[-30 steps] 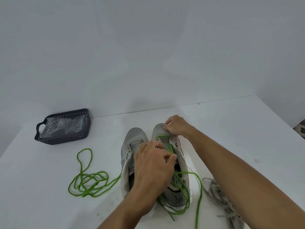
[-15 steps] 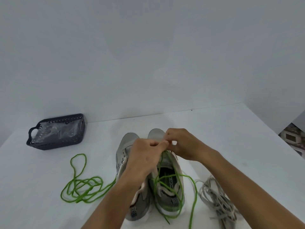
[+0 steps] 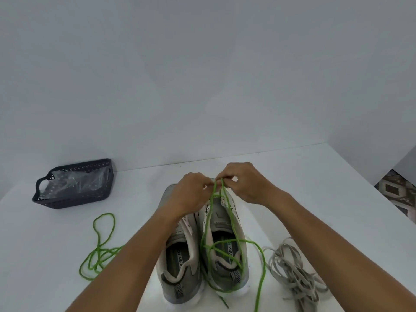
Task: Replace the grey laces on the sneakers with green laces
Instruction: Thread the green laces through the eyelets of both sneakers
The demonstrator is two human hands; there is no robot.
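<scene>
From my remote seat I note the following obscured items. My left hand [image 3: 193,194] covers the toe and eyelets of the left sneaker [image 3: 180,262], and I cannot tell how its fingertips meet the green lace [image 3: 233,224]. My right hand [image 3: 245,183] hides the toe of the right sneaker [image 3: 225,244]. My left forearm crosses the spare green lace [image 3: 99,246], concealing one end. The grey laces [image 3: 292,269] and the threaded lace's tail run off the lower edge. The clear plastic in the basket [image 3: 74,199] masks its contents. The insole print is partly cut off.
</scene>
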